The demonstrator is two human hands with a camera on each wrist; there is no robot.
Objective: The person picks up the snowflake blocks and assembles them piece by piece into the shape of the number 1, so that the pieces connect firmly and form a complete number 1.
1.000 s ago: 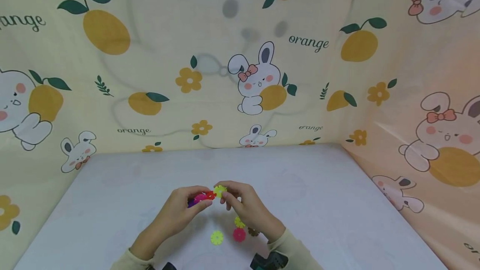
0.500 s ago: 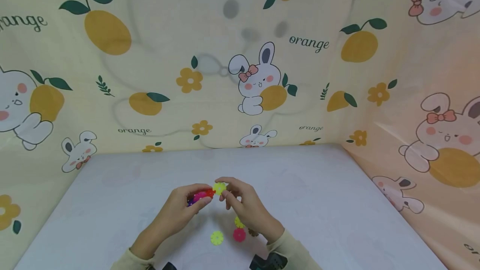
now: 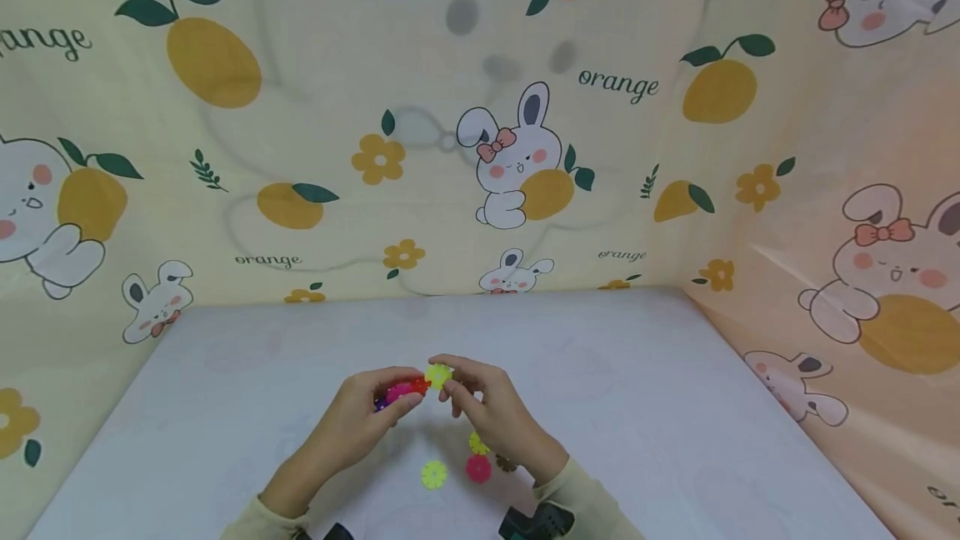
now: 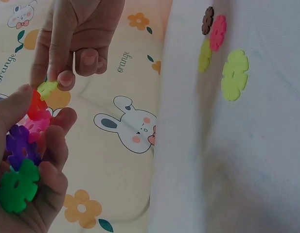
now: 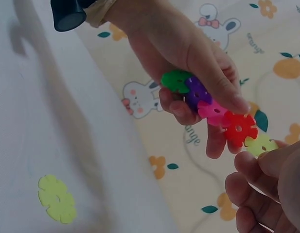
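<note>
My left hand [image 3: 356,415] grips a chain of interlocking flower-shaped discs above the table. In the left wrist view the chain runs from a green disc [image 4: 18,187] through a purple disc [image 4: 23,145] and a pink disc [image 4: 35,124] to a red disc [image 4: 36,104]. Between thumb and fingers, my right hand [image 3: 498,411] pinches a yellow disc [image 5: 260,144] at the red disc's edge. Those two discs meet there; how deep their slots engage cannot be told. Fingers partly cover the chain in the head view.
On the white table [image 3: 637,440] below my hands lie a loose yellow disc [image 3: 433,475], a pink-red disc [image 3: 478,468], another yellow disc [image 3: 477,443] and a brown disc [image 3: 506,464], partly behind my right wrist. A patterned cloth [image 3: 337,107] hangs behind and along the sides.
Both hands keep their hold. The yellow disc and my right fingertips have risen slightly, and the chain has tilted a little; the loose discs stay where they were.
</note>
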